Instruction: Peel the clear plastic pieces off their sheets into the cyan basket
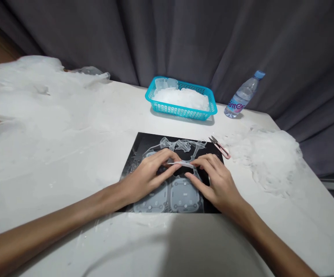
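My left hand (pixel 151 171) is closed, with a thin translucent plastic piece (pixel 185 164) pinched between thumb and fingers. At that piece's right end, the fingertips of my right hand (pixel 217 179) touch it, while the right thumb stands apart below. Both hands are over a black mat (pixel 132 154). On the mat under them lie flat, rounded-square translucent plastic parts (pixel 184 195), partly covered by my left hand. Beyond my fingers are thin, clear, twisted plastic strips (pixel 184 145). Pink-handled thread snips (pixel 220 147) rest at the mat's upper right corner.
A blue basket (pixel 181 111) holding translucent pieces stands at the back of the white table (pixel 97 231). Right of it is a water bottle (pixel 241 96). A large translucent heap (pixel 34 92) covers the left; a smaller clear pile (pixel 276 157) lies right. A grey curtain (pixel 184 38) hangs behind.
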Available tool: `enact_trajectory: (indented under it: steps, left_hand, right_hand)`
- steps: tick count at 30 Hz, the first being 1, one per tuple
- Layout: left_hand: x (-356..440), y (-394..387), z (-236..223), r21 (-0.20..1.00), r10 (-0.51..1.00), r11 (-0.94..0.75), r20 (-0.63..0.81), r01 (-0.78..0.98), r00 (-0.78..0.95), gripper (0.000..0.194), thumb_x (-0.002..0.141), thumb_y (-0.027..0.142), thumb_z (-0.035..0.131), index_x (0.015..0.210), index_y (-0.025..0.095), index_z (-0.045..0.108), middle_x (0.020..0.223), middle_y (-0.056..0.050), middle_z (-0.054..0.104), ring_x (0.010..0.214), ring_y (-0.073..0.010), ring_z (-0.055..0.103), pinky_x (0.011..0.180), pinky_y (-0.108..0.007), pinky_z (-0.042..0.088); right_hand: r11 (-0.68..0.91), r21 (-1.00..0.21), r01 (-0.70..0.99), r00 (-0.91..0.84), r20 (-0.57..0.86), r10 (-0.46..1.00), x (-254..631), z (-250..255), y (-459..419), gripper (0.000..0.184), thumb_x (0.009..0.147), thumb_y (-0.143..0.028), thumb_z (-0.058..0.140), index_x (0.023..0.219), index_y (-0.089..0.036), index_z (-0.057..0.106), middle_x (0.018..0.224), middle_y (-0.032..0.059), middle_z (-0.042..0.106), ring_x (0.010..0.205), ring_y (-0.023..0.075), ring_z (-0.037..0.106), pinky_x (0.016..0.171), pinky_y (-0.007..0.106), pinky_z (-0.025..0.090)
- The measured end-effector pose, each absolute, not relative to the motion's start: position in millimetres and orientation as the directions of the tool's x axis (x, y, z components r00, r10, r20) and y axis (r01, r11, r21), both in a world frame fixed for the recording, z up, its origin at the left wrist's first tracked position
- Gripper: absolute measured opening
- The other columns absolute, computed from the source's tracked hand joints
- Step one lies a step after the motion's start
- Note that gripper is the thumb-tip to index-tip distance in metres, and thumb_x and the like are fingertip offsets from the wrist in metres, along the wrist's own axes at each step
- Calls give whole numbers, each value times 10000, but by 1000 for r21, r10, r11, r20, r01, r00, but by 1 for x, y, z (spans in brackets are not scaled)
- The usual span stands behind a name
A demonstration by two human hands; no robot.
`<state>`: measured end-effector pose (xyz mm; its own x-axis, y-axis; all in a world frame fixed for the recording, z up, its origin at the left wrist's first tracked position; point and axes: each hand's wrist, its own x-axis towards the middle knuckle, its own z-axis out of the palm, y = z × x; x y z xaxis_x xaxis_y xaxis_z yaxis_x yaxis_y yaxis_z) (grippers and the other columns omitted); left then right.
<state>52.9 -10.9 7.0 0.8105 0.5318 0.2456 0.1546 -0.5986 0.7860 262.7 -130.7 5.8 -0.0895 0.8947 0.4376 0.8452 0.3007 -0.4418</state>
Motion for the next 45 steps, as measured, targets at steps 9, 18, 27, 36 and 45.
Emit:
enact_trajectory:
  steps: [9,18,27,36,45]
  left_hand:
    - [59,-7,16,910,603,-374,93,178,792,219,1025,387,608,992,191,700,866,8,675,680,-118,602,625,-246,448]
    - [58,-8,16,936,611,-303,49,177,790,249,1014,427,607,999,194,695,860,-10,691,732,-158,662,646,-264,492]
    - [56,-5,14,971,632,-241,158,-1,758,287,966,337,685,741,166,640,1048,-74,701,1025,-200,673,889,-328,563]
    - [55,-5,-1,966,717,-256,169,29,676,267,924,313,745,1080,226,546,1147,-43,557,1137,-197,578,888,-331,579]
    - [58,-3,9,983,806,-43,-72,178,587,475,744,429,870,944,210,499,1028,-24,606,980,-198,656,818,-355,593]
  right_hand:
    - [250,-750,612,123,402,907,256,3,-123,74,1017,-209,625,951,-223,654,841,4,656,813,176,590,752,308,482]
    - [171,-829,533,161,298,941,255,3,-124,114,1026,-298,605,961,-227,666,841,9,685,782,178,636,755,314,503]
    - [48,-786,616,175,196,965,264,1,-131,202,1005,-411,623,955,-217,654,864,33,689,805,192,621,704,317,473]
    - [26,-977,211,189,66,980,257,-2,-123,401,913,-373,755,1189,-235,499,916,15,762,802,169,677,746,302,517]
    - [115,-964,240,150,154,977,259,-8,-125,397,978,-315,679,1301,-256,455,987,17,719,878,159,710,842,318,587]
